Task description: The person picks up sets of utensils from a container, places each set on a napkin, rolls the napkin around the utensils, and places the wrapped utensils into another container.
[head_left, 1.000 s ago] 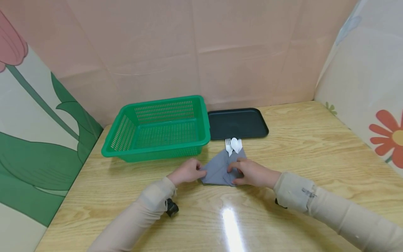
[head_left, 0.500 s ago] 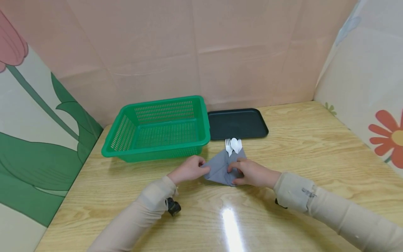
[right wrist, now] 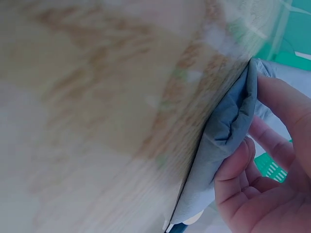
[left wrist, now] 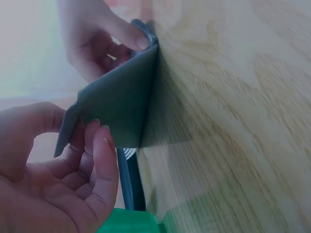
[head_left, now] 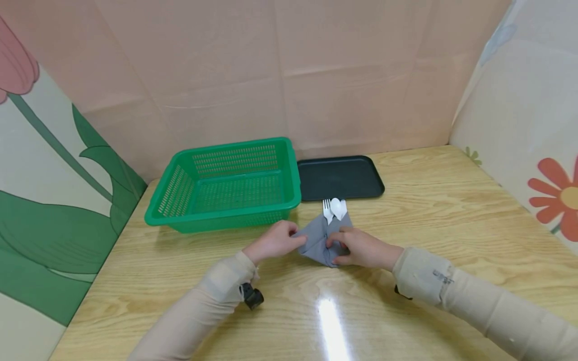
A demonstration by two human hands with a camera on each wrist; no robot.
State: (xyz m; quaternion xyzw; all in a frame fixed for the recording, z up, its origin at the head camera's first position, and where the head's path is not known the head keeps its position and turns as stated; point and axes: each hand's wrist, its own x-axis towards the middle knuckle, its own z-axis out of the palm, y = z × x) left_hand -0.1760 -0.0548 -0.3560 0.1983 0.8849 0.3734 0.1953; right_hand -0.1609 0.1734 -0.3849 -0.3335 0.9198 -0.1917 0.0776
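Note:
A grey cloth napkin (head_left: 315, 231), partly folded, lies on the table with a white plastic fork (head_left: 327, 209), a white spoon (head_left: 336, 207) and a third flat white utensil (head_left: 344, 207) sticking out of its far end. Their lower parts are hidden in the cloth. My left hand (head_left: 276, 240) pinches the napkin's left flap between thumb and fingers; the left wrist view shows this flap (left wrist: 116, 102) raised off the wood. On the right side, my right hand (head_left: 365, 246) holds the folded part, thumb and curled fingers against the cloth (right wrist: 228, 121).
A green perforated plastic basket (head_left: 226, 220) stands at the back left. Beside it lies a black tray (head_left: 340, 178), just beyond the utensil tips. The wooden table (head_left: 433, 200) meets a pink-draped wall (head_left: 361, 100) at the back.
My left hand has moved slightly right and away from me, drawing the napkin's left flap up and inward over the cloth. The right hand and utensils have stayed put.

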